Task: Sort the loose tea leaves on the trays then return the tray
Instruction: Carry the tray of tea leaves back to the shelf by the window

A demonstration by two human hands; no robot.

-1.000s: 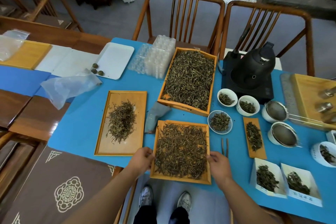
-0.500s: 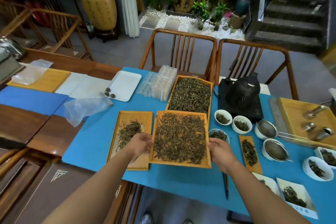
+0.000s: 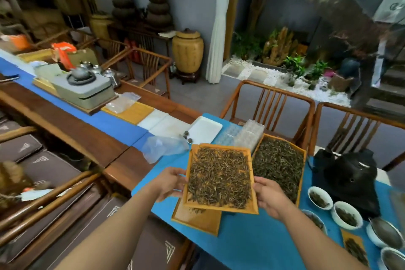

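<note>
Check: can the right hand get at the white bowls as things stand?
Probably not right now. The right hand has its grip on the lifted tray of tea, shared with the left hand. The white bowls sit close by on its side with nothing between, so it would need to let go first.

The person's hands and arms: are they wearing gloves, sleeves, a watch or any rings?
Both the left hand and the right hand are bare, with no gloves. Both forearms are uncovered as far as the picture's bottom edge, so no sleeve shows. No watch, bracelet or ring is visible.
</note>
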